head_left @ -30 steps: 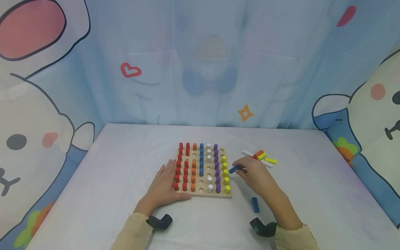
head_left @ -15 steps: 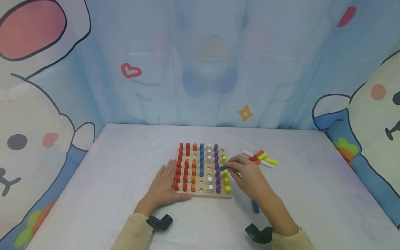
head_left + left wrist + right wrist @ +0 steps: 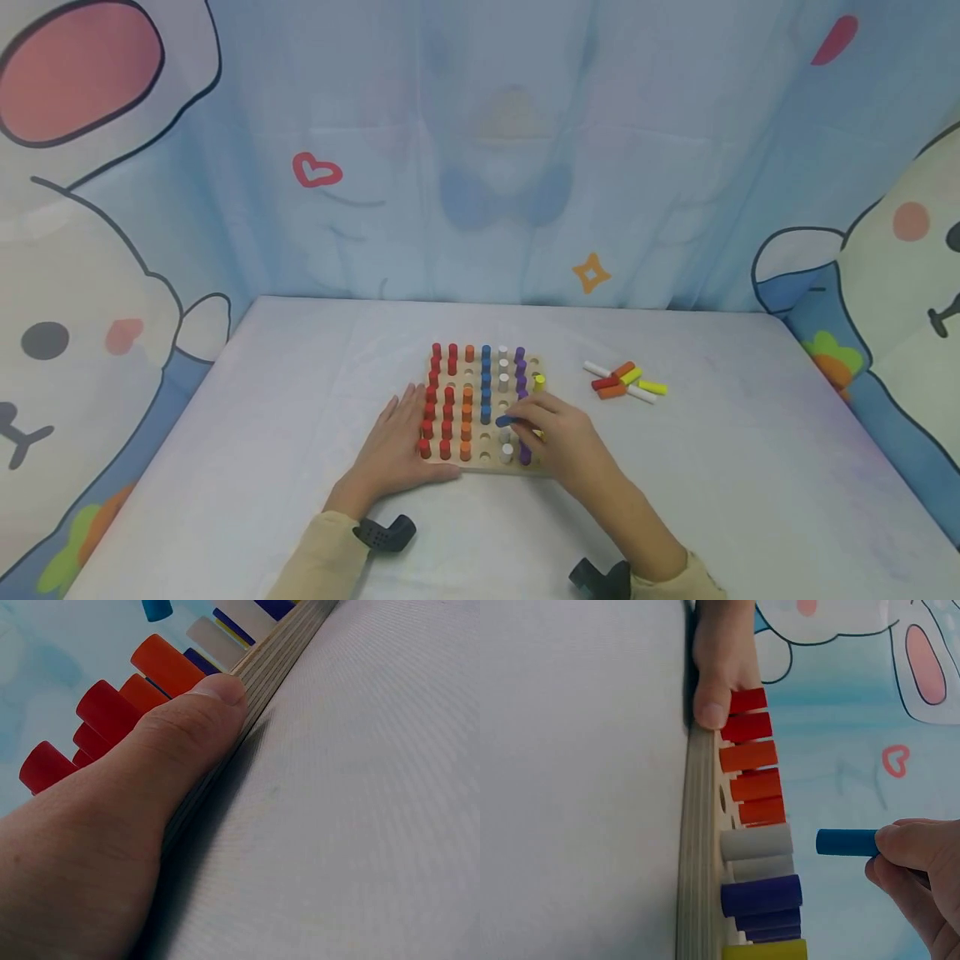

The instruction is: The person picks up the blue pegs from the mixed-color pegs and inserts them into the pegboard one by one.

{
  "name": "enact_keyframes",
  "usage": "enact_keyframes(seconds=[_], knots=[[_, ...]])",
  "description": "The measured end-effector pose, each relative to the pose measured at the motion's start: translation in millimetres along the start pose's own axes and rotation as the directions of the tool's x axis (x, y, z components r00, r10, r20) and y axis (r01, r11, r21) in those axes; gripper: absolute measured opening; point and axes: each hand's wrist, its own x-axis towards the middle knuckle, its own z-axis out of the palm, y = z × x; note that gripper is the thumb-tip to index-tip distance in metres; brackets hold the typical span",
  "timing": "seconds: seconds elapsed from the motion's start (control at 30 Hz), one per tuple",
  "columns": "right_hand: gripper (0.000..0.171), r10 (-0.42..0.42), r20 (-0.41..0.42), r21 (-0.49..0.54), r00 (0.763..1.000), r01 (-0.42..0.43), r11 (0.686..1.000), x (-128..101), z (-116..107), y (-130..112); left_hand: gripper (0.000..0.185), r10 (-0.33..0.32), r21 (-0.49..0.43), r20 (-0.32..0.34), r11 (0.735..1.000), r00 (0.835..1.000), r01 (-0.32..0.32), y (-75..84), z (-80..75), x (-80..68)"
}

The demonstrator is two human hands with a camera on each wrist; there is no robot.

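A wooden pegboard (image 3: pixel 491 469) stands on the white-covered table, with upright red, orange, blue, white, purple and yellow pegs in columns. My left hand (image 3: pixel 393 446) rests against its left side, fingers extended, thumb (image 3: pixel 187 720) along the front edge. Between thumb and fingertips, my right hand (image 3: pixel 566 442) pinches a blue peg (image 3: pixel 845 842) above the board, over the white column. In the right wrist view this peg is apart from the white pegs (image 3: pixel 757 841). Two bare holes show at the near end of the blue column (image 3: pixel 486 396). My right hand covers most yellow pegs.
Loose white, red, orange and yellow pegs (image 3: pixel 632 377) lie in a pile right of the board. Both wrists carry dark devices (image 3: pixel 386 533). A printed blue curtain (image 3: pixel 480 250) hangs behind the table.
My right hand has moved left from beside the board to over it, carrying the blue peg. The loose blue peg near my right forearm is now out of sight. My left hand stays put.
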Motion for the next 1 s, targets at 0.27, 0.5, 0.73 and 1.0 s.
enact_keyframes(seconds=[0.27,0.5,0.73,1.0], knots=[[0.022,-0.065,-0.006,0.022,0.998,0.065,0.998,0.6,14.9,-2.9,0.127,0.008,0.016,-0.002,1.0,1.0,-0.008,-1.2,1.2,0.5],[0.022,-0.058,0.059,-0.003,0.997,0.059,0.998,3.2,25.1,-5.9,0.127,0.008,0.024,0.003,1.0,1.0,-0.008,0.2,-1.6,0.0],[0.023,-0.049,0.131,-0.073,0.99,0.059,0.996,4.4,28.4,-7.6,0.126,0.02,0.019,0.008,1.0,1.0,-0.02,3.0,-5.5,-0.9],[0.024,-0.08,0.171,-0.074,0.982,0.094,0.993,4.8,32.0,-6.2,0.126,0.016,0.025,0.008,1.0,1.0,-0.016,2.6,-5.0,-1.0]])
